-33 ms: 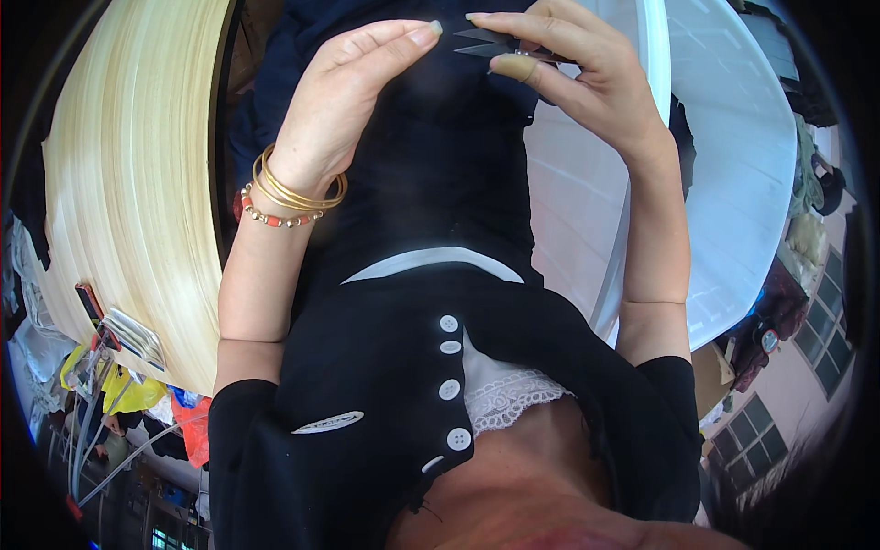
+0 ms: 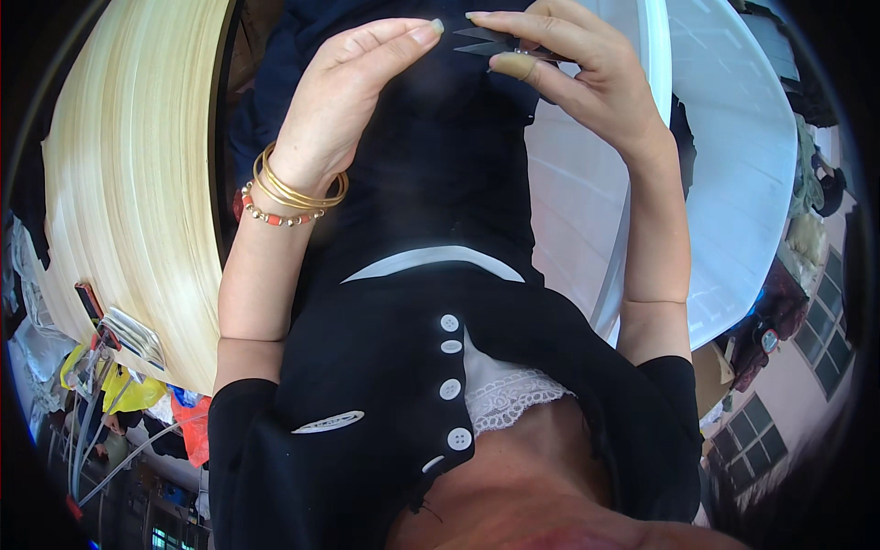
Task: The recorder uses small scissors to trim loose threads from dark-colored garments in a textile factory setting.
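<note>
Small thread snips [image 2: 484, 42] are in my right hand [image 2: 587, 78], their pointed blades apart and aimed left. A tan cover wraps the tip of my right thumb. Across a short gap, my left hand [image 2: 362, 69] is closed in a pinch, thumb against the fingers. Whatever lies in that pinch, if anything, is too small to make out. Both hands are raised over dark navy cloth [image 2: 431, 165] on my lap; I cannot tell whether it is clothing or a separate piece. Gold bangles and a beaded bracelet [image 2: 284, 220] circle my left wrist.
On the left a pale wood-grain tabletop [image 2: 137, 183] has a dark edge beside my lap. A small pale stack [image 2: 133, 335] sits at its near corner, by yellow [image 2: 137, 392] and red bags [image 2: 192, 431]. On my right stands a white surface [image 2: 733, 174] with a raised rim.
</note>
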Demonstrator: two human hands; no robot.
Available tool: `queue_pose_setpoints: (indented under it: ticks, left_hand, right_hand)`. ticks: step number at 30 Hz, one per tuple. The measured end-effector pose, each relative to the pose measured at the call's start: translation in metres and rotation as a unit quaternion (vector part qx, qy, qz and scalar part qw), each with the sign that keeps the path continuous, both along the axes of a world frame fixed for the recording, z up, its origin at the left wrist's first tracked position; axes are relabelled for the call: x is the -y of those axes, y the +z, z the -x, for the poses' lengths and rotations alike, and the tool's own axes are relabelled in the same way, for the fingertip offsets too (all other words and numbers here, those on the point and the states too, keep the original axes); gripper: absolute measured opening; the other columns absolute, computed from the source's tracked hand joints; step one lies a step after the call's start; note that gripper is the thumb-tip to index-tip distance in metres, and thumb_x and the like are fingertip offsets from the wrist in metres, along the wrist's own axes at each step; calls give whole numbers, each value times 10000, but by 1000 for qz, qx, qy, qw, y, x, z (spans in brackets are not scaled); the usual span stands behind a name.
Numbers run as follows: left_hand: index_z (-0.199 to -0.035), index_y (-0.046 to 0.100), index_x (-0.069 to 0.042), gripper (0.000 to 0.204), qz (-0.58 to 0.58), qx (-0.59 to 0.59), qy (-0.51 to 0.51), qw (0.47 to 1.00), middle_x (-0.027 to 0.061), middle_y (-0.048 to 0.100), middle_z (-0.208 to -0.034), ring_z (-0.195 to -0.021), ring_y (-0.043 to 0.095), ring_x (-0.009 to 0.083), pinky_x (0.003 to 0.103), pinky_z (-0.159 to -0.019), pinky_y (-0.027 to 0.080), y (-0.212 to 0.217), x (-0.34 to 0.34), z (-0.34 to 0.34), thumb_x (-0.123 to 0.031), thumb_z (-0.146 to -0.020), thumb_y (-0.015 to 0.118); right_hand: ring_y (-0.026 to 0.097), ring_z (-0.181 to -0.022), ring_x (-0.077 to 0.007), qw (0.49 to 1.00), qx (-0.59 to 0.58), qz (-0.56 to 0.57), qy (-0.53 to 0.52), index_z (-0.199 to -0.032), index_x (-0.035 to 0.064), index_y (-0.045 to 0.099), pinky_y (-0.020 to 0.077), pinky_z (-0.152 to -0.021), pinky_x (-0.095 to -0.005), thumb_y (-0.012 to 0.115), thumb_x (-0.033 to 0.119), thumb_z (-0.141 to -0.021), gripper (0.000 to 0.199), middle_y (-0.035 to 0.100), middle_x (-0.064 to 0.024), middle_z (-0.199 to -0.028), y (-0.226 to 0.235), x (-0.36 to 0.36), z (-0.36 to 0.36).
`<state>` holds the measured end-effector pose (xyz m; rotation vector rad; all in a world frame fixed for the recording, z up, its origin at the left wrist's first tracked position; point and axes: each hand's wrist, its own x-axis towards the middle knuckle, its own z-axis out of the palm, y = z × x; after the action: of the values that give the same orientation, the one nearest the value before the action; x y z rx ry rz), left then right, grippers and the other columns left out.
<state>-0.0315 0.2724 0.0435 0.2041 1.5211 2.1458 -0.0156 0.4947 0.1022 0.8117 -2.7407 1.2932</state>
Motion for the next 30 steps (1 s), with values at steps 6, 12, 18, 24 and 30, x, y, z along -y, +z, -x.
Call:
queue_pose_setpoints:
  ticks: [6, 12, 18, 24, 30]
  left_hand:
    - [-1154, 658, 1, 261, 34, -24, -9, 999, 96, 684, -1111, -1091, 608, 154, 265, -1002, 409, -14, 9, 7, -143, -950, 581]
    - [-1158, 656, 6, 268, 52, -42, -7, 998, 96, 686, -1105, -1083, 614, 160, 270, -999, 414, -20, 10, 8, -149, -956, 571]
    - [-1156, 655, 9, 269, 34, -32, -18, 999, 100, 686, -1100, -1082, 615, 161, 271, -998, 416, -20, 8, 10, -148, -953, 574]
    - [-1144, 660, 6, 262, 26, -7, 0, 1000, 91, 689, -1092, -1075, 612, 151, 268, -996, 413, -25, 10, 9, -152, -951, 580]
    - [-1086, 672, -5, 208, 72, -33, -91, 993, 10, 688, -982, -928, 612, 63, 192, -857, 454, -19, 10, 8, -130, -927, 625]
  right_hand:
    - [520, -686, -189, 1000, -17, -17, 10, -1132, 42, 675, 415, -619, -292, 753, 89, -796, 348, 534, -65, -755, -1, 2, 1]
    - [517, -672, -179, 1000, 6, -10, 19, -1125, 45, 682, 405, -604, -291, 746, 89, -804, 331, 539, -57, -745, -3, 1, 1]
    - [513, -638, -175, 982, -119, 127, 79, -1087, 40, 698, 402, -576, -290, 743, 83, -806, 288, 550, -57, -733, -43, -1, 19]
    - [489, -644, -104, 979, 30, 202, 15, -1002, 25, 709, 389, -566, -264, 756, 98, -810, 212, 560, -4, -744, -25, 13, 10]
    - [436, -582, -34, 952, 157, 260, 42, -761, 51, 568, 331, -515, -206, 714, 83, -849, 174, 480, 59, -623, -39, -3, 16]
